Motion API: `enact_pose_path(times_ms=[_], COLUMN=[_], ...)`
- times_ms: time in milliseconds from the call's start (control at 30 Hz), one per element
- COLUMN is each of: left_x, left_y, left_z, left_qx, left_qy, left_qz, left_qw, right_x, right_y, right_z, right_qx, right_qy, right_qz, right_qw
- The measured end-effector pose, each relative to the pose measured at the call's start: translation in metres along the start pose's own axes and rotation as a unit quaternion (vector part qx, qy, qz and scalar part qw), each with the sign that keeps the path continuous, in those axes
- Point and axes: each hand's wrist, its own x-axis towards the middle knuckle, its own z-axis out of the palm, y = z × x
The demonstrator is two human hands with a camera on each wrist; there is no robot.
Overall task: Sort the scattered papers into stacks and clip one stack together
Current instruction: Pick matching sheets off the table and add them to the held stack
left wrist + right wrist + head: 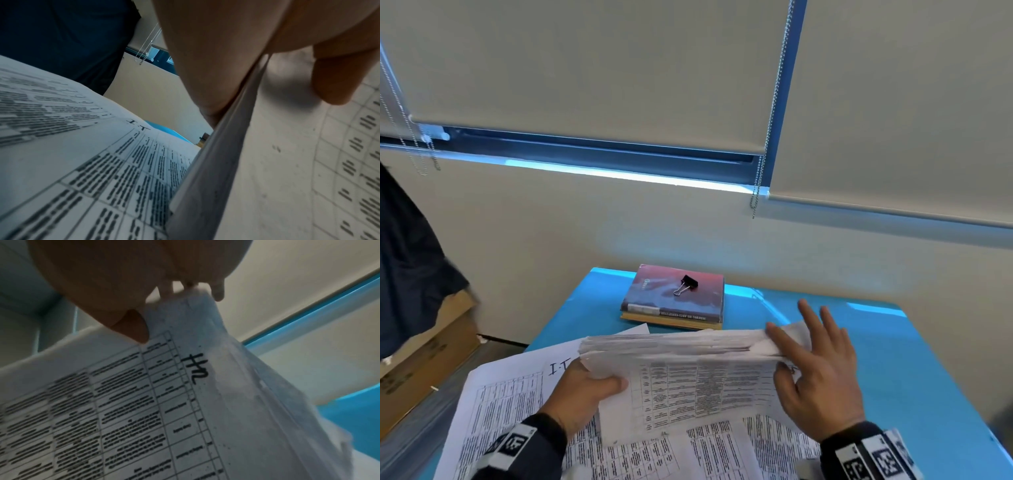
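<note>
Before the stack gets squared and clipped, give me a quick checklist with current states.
1. Left hand has a grip on the stack: ok, thumb on top, at its left end.
2. Right hand steadies the right end: ok, fingers spread against it.
3. Stack edges aligned: not ok, sheets fan out unevenly.
4. Binder clip reachable: ok, it lies on the books beyond the stack.
5. A hand free for the clip: not ok, both are on the stack.
6. Loose sheets sorted: not ok, several lie spread on the table.
</note>
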Motion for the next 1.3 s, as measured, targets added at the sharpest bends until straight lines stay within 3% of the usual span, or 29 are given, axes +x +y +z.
enact_pose_path(times_ms=[33, 100, 200, 267, 333, 467, 600, 767, 967, 1200, 1300], left_x=[0.001, 0.003, 0.008, 0.013, 0.018, 0.024, 0.025, 0.020, 0.017, 0.017, 0.014], left_y=[0.000, 0.001, 0.001, 0.000, -0.003, 0.008, 0.026, -0.007, 0.017, 0.044, 0.051], left_z=[0.000, 0.000, 0.000, 0.001, 0.003, 0.007, 0.003, 0.005, 0.001, 0.000, -0.005], left_qx=[0.007, 0.010, 0.016, 0.008, -0.002, -0.061, -0.117, -0.070, -0.093, -0.125, -0.155], left_qy=[-0.005, -0.006, 0.000, 0.004, 0.013, 0.052, 0.044, 0.055, 0.036, 0.020, -0.003], left_qz=[0.003, 0.005, 0.004, -0.006, -0.017, -0.007, 0.036, -0.040, -0.025, -0.001, 0.010], left_qw=[1.000, 1.000, 1.000, 1.000, 1.000, 0.997, 0.992, 0.995, 0.995, 0.992, 0.988], right_x=[0.001, 0.005, 0.004, 0.002, 0.002, 0.012, 0.015, -0.010, -0.017, -0.017, -0.014], right_y=[0.005, 0.015, 0.034, 0.047, 0.049, 0.041, 0.041, 0.044, 0.058, 0.047, 0.045], right_z=[-0.001, -0.003, 0.008, 0.026, 0.038, 0.030, 0.022, 0.034, 0.030, 0.025, 0.023], right_qx=[-0.002, 0.104, 0.307, 0.354, 0.361, 0.411, 0.476, 0.367, 0.355, 0.370, 0.415], right_qy=[-0.004, 0.016, -0.014, -0.084, -0.126, -0.097, -0.043, -0.194, -0.287, -0.313, -0.319], right_qz=[0.017, 0.117, 0.298, 0.353, 0.383, 0.357, 0.342, 0.317, 0.336, 0.329, 0.335], right_qw=[1.000, 0.987, 0.904, 0.862, 0.841, 0.833, 0.809, 0.853, 0.824, 0.810, 0.783])
